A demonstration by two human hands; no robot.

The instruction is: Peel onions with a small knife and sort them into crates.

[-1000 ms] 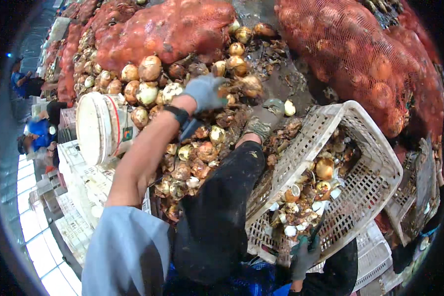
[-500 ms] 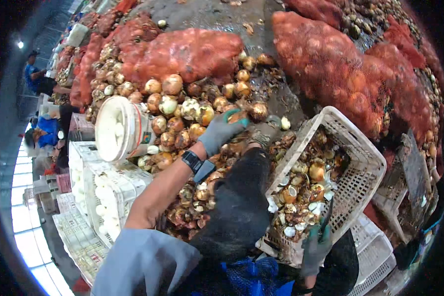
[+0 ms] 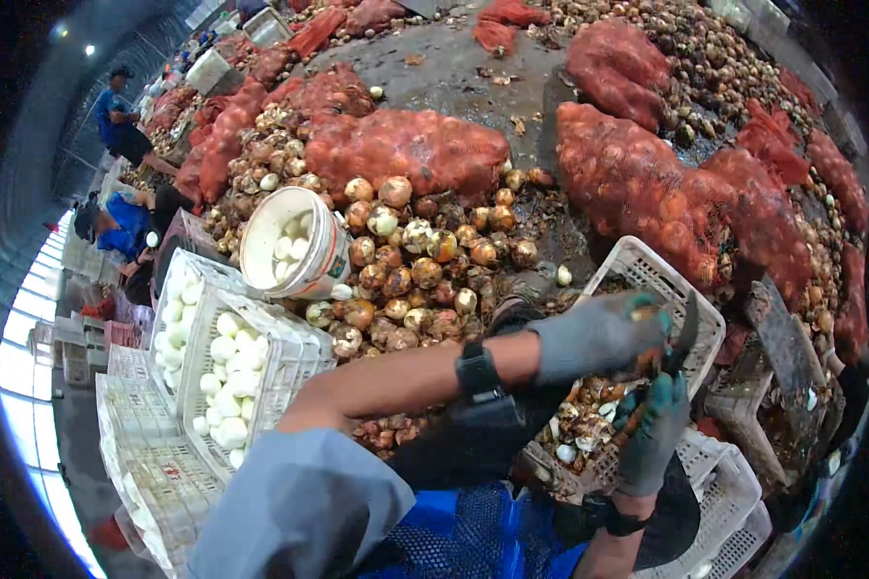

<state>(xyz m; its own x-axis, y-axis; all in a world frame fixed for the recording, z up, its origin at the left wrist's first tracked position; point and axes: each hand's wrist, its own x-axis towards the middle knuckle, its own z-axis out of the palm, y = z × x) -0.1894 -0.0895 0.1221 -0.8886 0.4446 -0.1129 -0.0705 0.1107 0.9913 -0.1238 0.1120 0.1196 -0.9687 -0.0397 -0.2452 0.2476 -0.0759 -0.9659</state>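
My left hand (image 3: 603, 336), in a grey glove, is closed on an onion (image 3: 647, 352) above a white slotted crate (image 3: 691, 291). My right hand (image 3: 652, 434), in a grey-green glove, grips a dark-bladed knife (image 3: 685, 331), its blade raised beside that onion. Loose skins and cut scraps (image 3: 584, 434) lie in the crate beneath both hands. Unpeeled onions (image 3: 425, 270) form a pile beyond my left forearm.
At left stand a white bucket (image 3: 309, 261) and crates (image 3: 188, 405) holding peeled onions. Red mesh sacks (image 3: 406, 150) lie behind the pile and at right (image 3: 647, 193). Two co-workers sit at far left (image 3: 111, 125), (image 3: 126, 222). A worn board (image 3: 782, 338) leans right of my crate.
My left hand has left the pile, moving right with an onion to above the crate. My right hand has come up with the knife. The view takes in more of the floor beyond.
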